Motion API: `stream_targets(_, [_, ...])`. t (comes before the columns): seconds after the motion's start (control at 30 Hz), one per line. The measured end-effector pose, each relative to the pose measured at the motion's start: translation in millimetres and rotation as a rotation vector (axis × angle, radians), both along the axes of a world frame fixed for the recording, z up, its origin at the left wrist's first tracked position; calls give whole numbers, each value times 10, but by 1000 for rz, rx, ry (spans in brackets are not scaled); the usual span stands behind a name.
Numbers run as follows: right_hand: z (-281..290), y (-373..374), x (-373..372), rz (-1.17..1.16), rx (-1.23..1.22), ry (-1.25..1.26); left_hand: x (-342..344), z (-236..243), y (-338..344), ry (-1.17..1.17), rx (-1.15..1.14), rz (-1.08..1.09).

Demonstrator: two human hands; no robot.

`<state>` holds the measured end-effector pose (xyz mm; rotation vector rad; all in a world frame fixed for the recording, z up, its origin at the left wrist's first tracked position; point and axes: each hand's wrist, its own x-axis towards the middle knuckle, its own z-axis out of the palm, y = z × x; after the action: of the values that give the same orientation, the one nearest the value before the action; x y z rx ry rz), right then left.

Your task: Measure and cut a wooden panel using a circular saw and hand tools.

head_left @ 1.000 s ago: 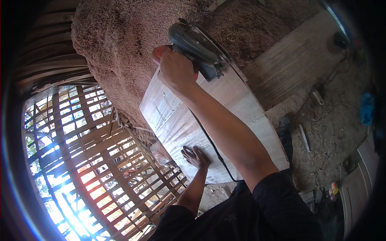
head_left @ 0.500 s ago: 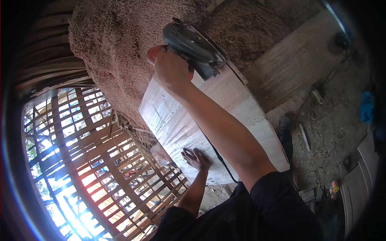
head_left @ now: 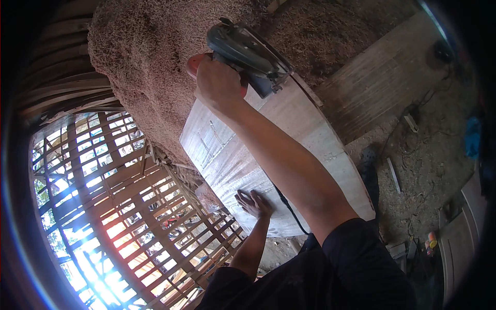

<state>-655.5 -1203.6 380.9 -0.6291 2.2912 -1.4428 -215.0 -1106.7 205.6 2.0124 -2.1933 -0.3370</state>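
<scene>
My right hand [head_left: 219, 87] is wrapped around the red handle of a circular saw [head_left: 248, 51] with a dark grey blade guard. The saw sits at the far right corner of a pale wooden board [head_left: 310, 139], partly past its far edge. Along the board's right edge by the saw, a thin strip of wood [head_left: 307, 90] stands slightly apart. Fingers spread, my left hand [head_left: 254, 204] lies flat on the board's near left part. A black power cord [head_left: 292, 212] runs over the board beneath my right forearm. The blade itself is hidden.
A tall heap of wood shavings [head_left: 144, 67] rises beyond the board. Slatted wooden lattice [head_left: 129, 206] fills the left, with bright light behind. At the right lie a wide plank [head_left: 382, 77], a thin stick [head_left: 393, 175], a blue item [head_left: 472, 137] and leaning panels [head_left: 460, 237].
The saw has shifted slightly away and to the left at the board's far end. The thin edge strip stands out more beside it. My left hand stays on the board.
</scene>
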Motion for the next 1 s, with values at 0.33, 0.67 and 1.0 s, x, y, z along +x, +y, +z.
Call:
stream_targets(0.33, [-51, -148, -72, 13, -24, -16, 13, -8, 2, -17, 23, 9])
stream_targets(0.67, [-47, -209, -113, 10, -31, -15, 64, -85, -33, -87, -21, -24])
stream_targets(1.0, [-4, -290, -151, 6, -28, 3, -102, 31, 34, -25, 39, 15])
